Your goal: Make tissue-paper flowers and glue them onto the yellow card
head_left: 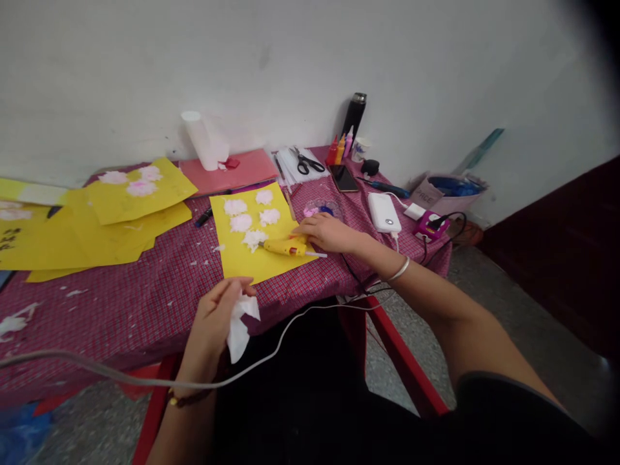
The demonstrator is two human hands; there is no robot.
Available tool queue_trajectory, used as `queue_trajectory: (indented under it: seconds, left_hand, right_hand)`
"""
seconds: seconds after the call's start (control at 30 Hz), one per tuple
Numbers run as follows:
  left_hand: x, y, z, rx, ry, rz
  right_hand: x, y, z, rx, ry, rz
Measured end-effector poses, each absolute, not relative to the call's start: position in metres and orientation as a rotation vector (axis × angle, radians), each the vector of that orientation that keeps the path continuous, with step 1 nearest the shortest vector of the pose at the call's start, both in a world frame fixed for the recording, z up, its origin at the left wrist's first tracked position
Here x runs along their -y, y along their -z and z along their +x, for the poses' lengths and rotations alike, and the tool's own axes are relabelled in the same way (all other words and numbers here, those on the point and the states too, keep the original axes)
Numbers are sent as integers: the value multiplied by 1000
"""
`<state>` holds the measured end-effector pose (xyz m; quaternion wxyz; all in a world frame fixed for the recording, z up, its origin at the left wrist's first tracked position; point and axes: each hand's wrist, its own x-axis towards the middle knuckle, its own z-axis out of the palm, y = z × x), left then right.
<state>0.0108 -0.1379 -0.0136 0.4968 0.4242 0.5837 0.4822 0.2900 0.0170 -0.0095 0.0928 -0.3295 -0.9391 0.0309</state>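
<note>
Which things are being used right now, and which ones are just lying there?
In use: left hand, tissue piece, right hand, glue gun, yellow sheet, tissue flowers.
Lying about: scissors, phone, black flask, power bank, paint bottles.

The glue gun (pixel 285 247) lies on a paper sheet (pixel 242 258) under the right hand (pixel 329 232); power bank (pixel 384 212) right of that hand, scissors (pixel 307 161) behind, seemingly a dish (pixel 322 208) between. The left hand (pixel 216 316) holds tissue (pixel 239 329) before the sheet.

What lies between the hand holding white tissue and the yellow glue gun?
In the head view, only a bare stretch of the yellow paper sheet lies between the left hand holding a white tissue scrap and the yellow glue gun.
</note>
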Motion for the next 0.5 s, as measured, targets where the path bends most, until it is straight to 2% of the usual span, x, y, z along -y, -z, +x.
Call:
queue_trajectory:
  seconds: [0.17,0.3,0.4,0.5]
  left_hand:
    - [138,4,12,-1022,-1245,405]
    - [135,2,9,-912,-1212,153]
    - [133,-3,11,-884,-1274,138]
    - [127,-6,13,-971,-1194,337]
  right_hand:
    - [9,-12,279,2466,-285,-1009]
    - [50,-24,240,2186,-700,-916]
    - [68,-22,208,2160,-975,-954]
    - [67,-16,181,2246,-1073,-762]
